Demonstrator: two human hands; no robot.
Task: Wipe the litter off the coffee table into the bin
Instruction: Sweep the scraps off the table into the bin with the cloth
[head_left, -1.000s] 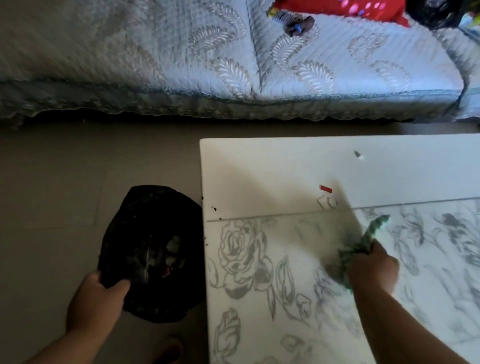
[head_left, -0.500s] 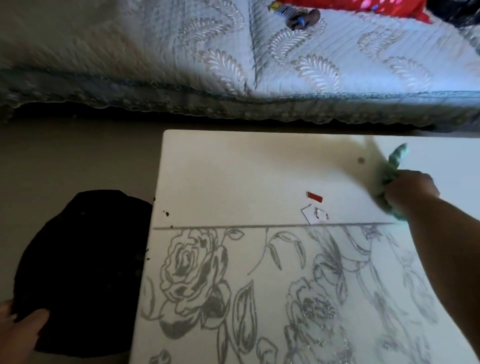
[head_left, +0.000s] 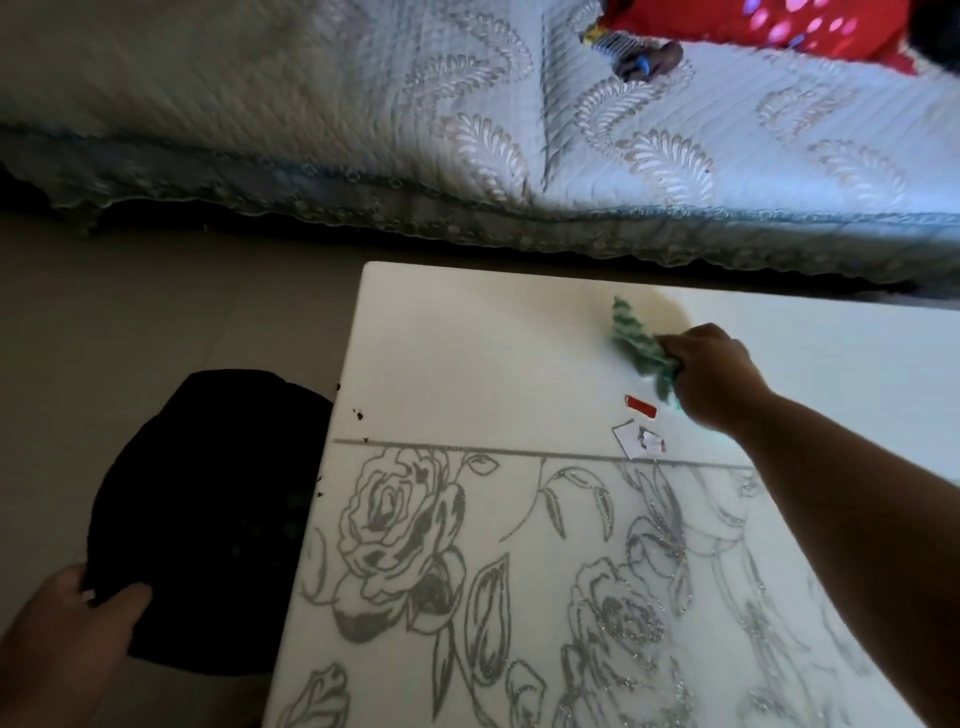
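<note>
Two bare hands are seen, and nothing is worn on either of them. The left hand (head_left: 62, 639) is shown beyond the left edge of the coffee table (head_left: 467, 332), cut off by the lower left corner of the view, so that only its back, the thumb and the start of the wrist are seen. The right hand (head_left: 711, 374) is shown over the far part of the table, its knuckles rounded and its back in shade. The right forearm (head_left: 841, 509) is uncovered along all its visible length, from the wrist to the right edge of the view, and is seen to broaden toward that edge.
</note>
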